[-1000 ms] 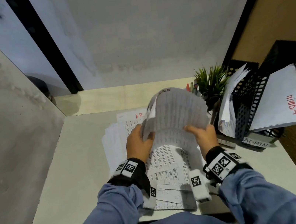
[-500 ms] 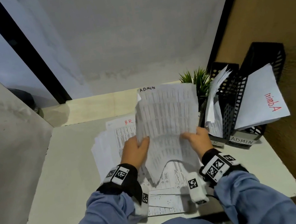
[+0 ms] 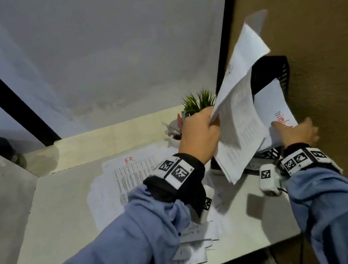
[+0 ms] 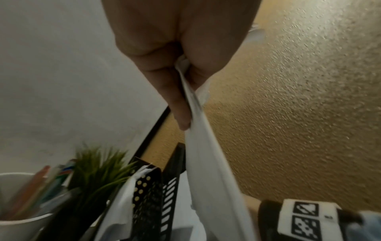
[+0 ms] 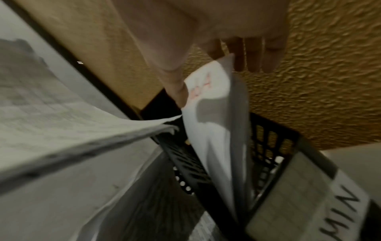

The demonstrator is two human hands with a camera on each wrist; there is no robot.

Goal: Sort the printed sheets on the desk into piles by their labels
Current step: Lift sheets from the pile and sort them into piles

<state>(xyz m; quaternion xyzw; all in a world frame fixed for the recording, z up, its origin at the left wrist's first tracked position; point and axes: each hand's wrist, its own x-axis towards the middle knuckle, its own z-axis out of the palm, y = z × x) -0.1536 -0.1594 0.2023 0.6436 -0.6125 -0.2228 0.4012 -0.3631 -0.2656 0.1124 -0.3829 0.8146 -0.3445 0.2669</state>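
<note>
My left hand [image 3: 200,134] grips a bundle of printed sheets [image 3: 241,116] by its lower edge. It holds the bundle tilted in the air above the black file holder [image 3: 272,70] at the desk's right. In the left wrist view the fingers [image 4: 175,91] pinch the paper [image 4: 206,163]. My right hand [image 3: 292,126] holds the sheet marked "Admin" in red [image 3: 275,104] that stands in the holder, thumb in front and fingers behind. The right wrist view shows that sheet [image 5: 208,101] between thumb and fingers. A pile headed "H.R" [image 3: 129,173] lies on the desk [image 3: 55,207].
A small green plant [image 3: 199,102] and a white cup of pens [image 3: 176,131] stand left of the holder. An "ADMIN" label [image 5: 340,212] is fixed to the holder's front. More printed sheets [image 3: 194,249] lie near the desk's front edge. A brown wall [image 3: 324,39] closes the right side.
Both hands held the bundle upright over the desk pile. The right hand has let go and taken the Admin sheet in the holder, and the left has carried the bundle up and right.
</note>
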